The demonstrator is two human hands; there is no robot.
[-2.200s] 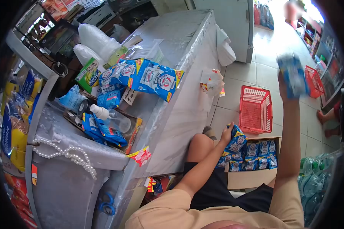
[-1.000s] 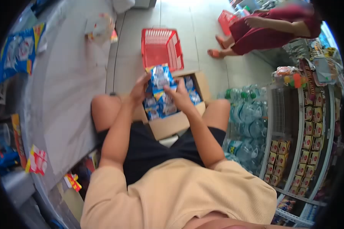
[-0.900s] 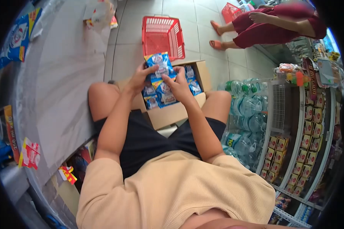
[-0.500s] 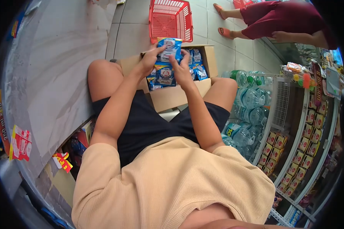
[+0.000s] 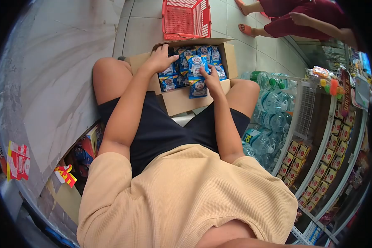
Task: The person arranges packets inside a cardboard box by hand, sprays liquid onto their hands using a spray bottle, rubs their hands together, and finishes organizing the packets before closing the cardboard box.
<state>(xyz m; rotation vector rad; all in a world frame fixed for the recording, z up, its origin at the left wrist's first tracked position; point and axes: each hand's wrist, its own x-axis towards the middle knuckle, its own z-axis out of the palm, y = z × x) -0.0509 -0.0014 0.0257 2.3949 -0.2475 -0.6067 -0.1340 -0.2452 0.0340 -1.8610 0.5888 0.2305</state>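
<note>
An open cardboard box stands between my knees, filled with blue and white sachets. My right hand pinches a strip of joined sachets by its right edge, thumb on the front. The strip's lower end hangs toward the box's near flap. At the far left corner of the box is my left hand, its thumb spread away from the fingers. Those fingers rest near the box's rim, and no sachet shows in them.
A red shopping basket is on the tiled floor beyond the box. Large water bottles and shelves of small boxes line the right. A grey surface runs along the left. Another person stands at the upper right.
My left hand has left the sachets and moved to the box's left corner. My right hand has brought the strip lower and to the right. The other person's arm has moved.
</note>
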